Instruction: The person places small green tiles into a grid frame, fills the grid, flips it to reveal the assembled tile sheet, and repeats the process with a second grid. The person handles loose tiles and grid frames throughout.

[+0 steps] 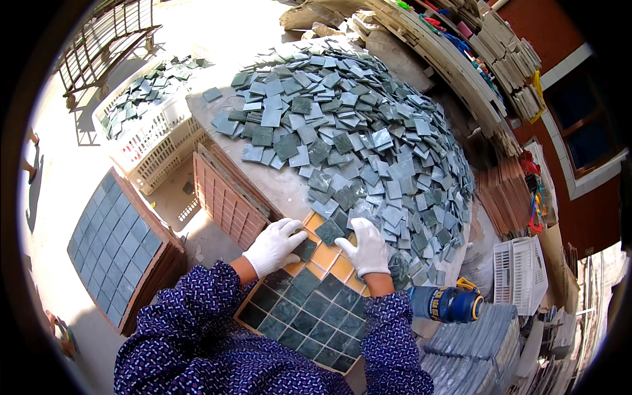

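Observation:
A yellow grid tray (342, 268) lies before me, its near rows filled with dark green square stone tiles (304, 322) and its far cells showing bare yellow. At its left side, my white-gloved left hand (274, 248) has its fingers curled against one dark tile (305, 250). My right hand (367, 250), also gloved, grips another tile (329, 232) by its edge above the far cells; its thumb points inward. Right beyond the tray spreads a large heap of loose grey-green tiles (355, 138).
At left stands a stack of filled trays (118, 247). Reddish empty trays (230, 191) lean beside a cream crate (164, 155) of tiles. A blue bottle (447, 303) lies right of my right forearm, near wrapped tile stacks (471, 349) and a white basket (520, 273).

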Tool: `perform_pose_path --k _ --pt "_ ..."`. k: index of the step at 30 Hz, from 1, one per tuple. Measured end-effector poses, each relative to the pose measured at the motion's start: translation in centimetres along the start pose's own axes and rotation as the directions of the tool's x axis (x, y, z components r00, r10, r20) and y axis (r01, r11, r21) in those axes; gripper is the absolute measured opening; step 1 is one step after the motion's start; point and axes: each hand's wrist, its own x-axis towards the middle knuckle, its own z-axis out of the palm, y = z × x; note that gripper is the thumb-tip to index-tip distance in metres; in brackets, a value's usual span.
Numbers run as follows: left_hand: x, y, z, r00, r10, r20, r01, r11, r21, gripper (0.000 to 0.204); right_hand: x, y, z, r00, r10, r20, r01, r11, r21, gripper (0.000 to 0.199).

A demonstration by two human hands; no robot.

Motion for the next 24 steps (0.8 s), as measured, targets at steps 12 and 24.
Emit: perform_pose_path --k 12,24 --pt "-1.3 -1.5 -1.7 0.987 0.049 0.155 -0.012 0.973 -0.231 0.058 -1.1 -1.2 0.8 0.946 0.237 0.220 -0.297 0.908 0.297 0.019" --pt "-1.4 0.3 -2.2 0.967 0.058 0.249 -0.036 0.995 -0.091 0.046 -5.3 -4.8 2.4 0.982 0.176 0.074 -0.184 0.973 0.136 0.033"
